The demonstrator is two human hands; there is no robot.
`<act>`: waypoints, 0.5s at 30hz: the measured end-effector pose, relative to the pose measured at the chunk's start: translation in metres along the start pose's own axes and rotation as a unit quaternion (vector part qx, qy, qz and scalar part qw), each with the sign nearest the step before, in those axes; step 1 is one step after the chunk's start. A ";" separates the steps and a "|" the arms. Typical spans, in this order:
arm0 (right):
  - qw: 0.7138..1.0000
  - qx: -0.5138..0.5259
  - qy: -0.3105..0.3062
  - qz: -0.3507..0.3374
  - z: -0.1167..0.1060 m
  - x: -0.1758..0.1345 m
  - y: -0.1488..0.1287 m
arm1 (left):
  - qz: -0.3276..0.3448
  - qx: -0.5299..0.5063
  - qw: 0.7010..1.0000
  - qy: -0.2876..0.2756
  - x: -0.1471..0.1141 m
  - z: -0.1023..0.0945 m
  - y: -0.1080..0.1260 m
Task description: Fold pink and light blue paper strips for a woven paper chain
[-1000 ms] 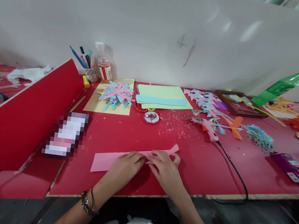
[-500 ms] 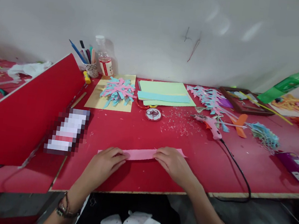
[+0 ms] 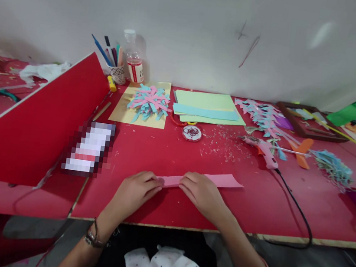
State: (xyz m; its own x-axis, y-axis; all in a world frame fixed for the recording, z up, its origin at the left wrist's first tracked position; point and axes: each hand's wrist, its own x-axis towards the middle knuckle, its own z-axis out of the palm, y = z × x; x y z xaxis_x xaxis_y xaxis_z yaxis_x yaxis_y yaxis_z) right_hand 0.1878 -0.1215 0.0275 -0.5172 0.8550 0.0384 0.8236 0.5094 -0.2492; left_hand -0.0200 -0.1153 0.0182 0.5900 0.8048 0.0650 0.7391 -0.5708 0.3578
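A long pink paper strip (image 3: 224, 181) lies across the red table in front of me. My left hand (image 3: 137, 191) pinches its left end, with fingers and thumb closed on the paper. Closer to the strip's middle, my right hand (image 3: 201, 194) has its fingers pressed together on it, and the strip's flat right part runs out beyond that hand. Between the hands a narrower stretch of the strip shows, seemingly folded lengthwise. The undersides of both hands' fingertips are hidden.
Behind lie green and blue paper sheets (image 3: 211, 100) and a pink-and-blue paper-strip cluster (image 3: 151, 101). A pink glue gun (image 3: 269, 154) with a black cord sits right. On the left are a phone (image 3: 89, 148) and a leaning red board (image 3: 48, 125). The table's front edge (image 3: 152, 225) runs near my lap.
My hands are closer together on the strip, and more of its right end sticks out past my right hand. The whole view has shifted slightly.
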 end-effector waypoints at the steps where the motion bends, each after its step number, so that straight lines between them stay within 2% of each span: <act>1: 1.000 -0.004 -0.008 -0.006 -0.001 0.002 0.002 | -0.012 0.004 1.000 0.001 -0.001 0.000 -0.002; 8: 0.997 -0.053 -0.040 -0.049 -0.002 0.014 0.016 | -0.092 0.028 0.995 0.013 -0.001 -0.003 -0.008; 15: 0.996 -0.068 -0.037 -0.046 0.003 0.015 0.019 | -0.111 0.034 0.993 0.008 -0.002 0.000 -0.010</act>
State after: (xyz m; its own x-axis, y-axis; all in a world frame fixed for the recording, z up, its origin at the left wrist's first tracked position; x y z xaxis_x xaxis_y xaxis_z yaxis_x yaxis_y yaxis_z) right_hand 0.1947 -0.0991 0.0200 -0.6043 0.7966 -0.0170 0.7926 0.5988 -0.1152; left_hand -0.0286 -0.1108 0.0143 0.4046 0.9145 0.0059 0.8713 -0.3874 0.3011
